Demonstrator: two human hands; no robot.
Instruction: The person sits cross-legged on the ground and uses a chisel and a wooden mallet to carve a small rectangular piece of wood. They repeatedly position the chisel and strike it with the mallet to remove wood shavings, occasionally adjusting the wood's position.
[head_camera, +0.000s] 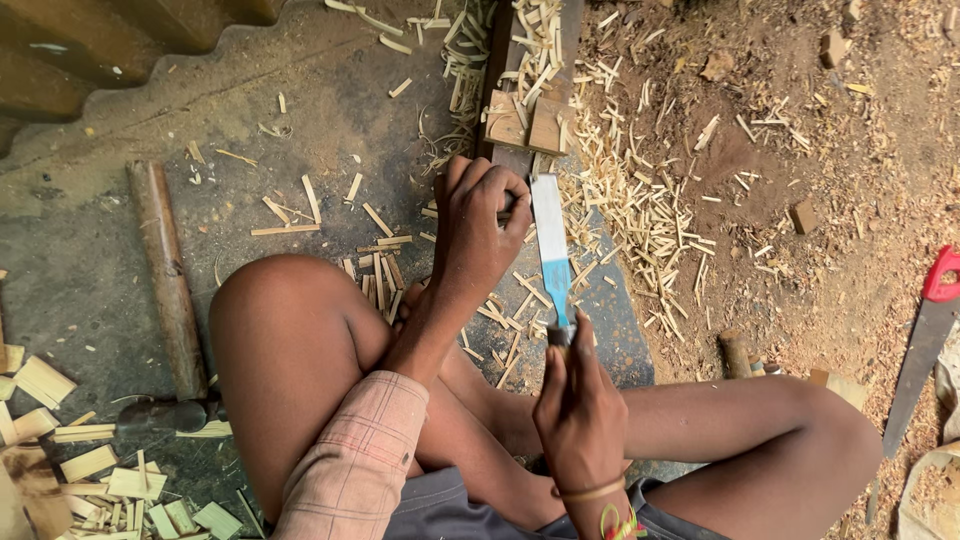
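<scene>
We grip the knife (551, 250) in our right hand (580, 415); our left hand (478, 225) clasps a wood strip (510, 208); a hammer (170, 300) lies nearby.

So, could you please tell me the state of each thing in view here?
Left hand: closed around a small piece of wood, pressing it on the block.
Right hand: closed on the knife's handle.
Knife: blade upright, edge against the held piece.
Wooden block: lying flat, covered in splinters.
Hammer: lying unused on the ground.
Saw: lying unused in the sawdust.
</scene>
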